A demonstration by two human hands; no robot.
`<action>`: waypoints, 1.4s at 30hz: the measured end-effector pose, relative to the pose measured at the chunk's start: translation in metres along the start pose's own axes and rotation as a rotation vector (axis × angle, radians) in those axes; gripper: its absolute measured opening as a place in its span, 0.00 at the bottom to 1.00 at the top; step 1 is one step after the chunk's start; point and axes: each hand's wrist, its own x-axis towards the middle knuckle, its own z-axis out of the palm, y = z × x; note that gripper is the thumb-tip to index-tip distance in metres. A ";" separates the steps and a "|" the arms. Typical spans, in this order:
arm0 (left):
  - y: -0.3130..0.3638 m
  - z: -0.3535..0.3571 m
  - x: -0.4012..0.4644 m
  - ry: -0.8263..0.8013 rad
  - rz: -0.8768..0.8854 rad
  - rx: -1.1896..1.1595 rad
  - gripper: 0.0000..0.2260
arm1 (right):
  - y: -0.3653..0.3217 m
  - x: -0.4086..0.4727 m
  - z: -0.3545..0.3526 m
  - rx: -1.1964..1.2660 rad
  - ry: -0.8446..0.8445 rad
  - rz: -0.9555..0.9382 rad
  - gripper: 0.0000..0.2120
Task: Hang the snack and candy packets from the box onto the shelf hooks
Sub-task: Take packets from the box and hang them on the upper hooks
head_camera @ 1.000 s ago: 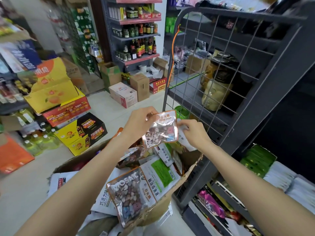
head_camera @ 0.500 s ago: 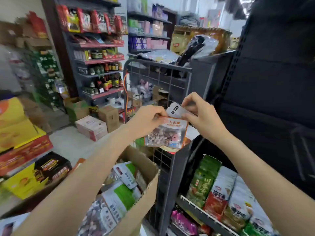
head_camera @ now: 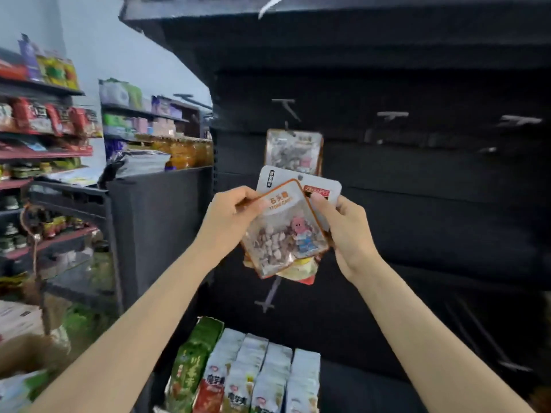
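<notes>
Both forearms and hands (head_camera: 228, 222) bare, no sleeves visible.

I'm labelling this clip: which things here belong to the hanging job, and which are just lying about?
Job:
left hand
right hand
clear candy packet
white packet behind it
hung candy packet
empty hooks

Lying about:
shelved snack bags
bottles

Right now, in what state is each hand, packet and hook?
Left hand: pinches front candy packet.
Right hand: grips white packet behind it.
Hung candy packet: on hook.
Two hooks to its right: bare.
</notes>
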 end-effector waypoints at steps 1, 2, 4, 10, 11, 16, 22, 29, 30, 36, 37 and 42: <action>0.010 0.013 0.002 -0.006 0.006 -0.015 0.07 | -0.005 -0.002 -0.015 -0.017 0.036 -0.032 0.09; 0.017 0.021 0.003 -0.008 0.018 -0.020 0.06 | -0.009 -0.004 -0.024 -0.035 0.068 -0.054 0.09; 0.039 0.045 0.007 -0.011 0.050 -0.004 0.04 | -0.019 -0.009 -0.054 -0.055 0.119 -0.076 0.10; 0.064 0.069 0.028 0.065 0.077 0.146 0.05 | -0.040 -0.004 -0.100 -0.039 0.162 -0.084 0.07; 0.063 0.066 0.033 0.083 0.073 0.174 0.07 | -0.041 -0.002 -0.101 -0.033 0.167 -0.086 0.06; 0.062 0.036 0.064 0.272 0.056 0.204 0.05 | -0.044 0.009 -0.092 -0.025 0.184 -0.123 0.06; 0.062 0.011 0.106 0.325 0.047 0.253 0.05 | -0.044 0.025 -0.072 -0.040 0.195 -0.153 0.06; 0.054 0.018 0.124 0.291 0.008 0.225 0.06 | -0.037 0.040 -0.055 -0.089 0.199 -0.172 0.06; 0.052 0.019 0.125 0.294 -0.004 0.199 0.06 | -0.037 0.042 -0.053 -0.088 0.196 -0.173 0.06; 0.048 0.008 0.130 0.156 -0.117 -0.006 0.06 | -0.037 0.047 -0.047 -0.085 0.180 -0.190 0.05; 0.048 0.006 0.130 0.100 -0.159 -0.059 0.07 | -0.037 0.047 -0.047 -0.085 0.178 -0.191 0.05; 0.048 -0.003 0.135 -0.068 -0.227 -0.183 0.08 | -0.037 0.052 -0.039 -0.079 0.164 -0.191 0.06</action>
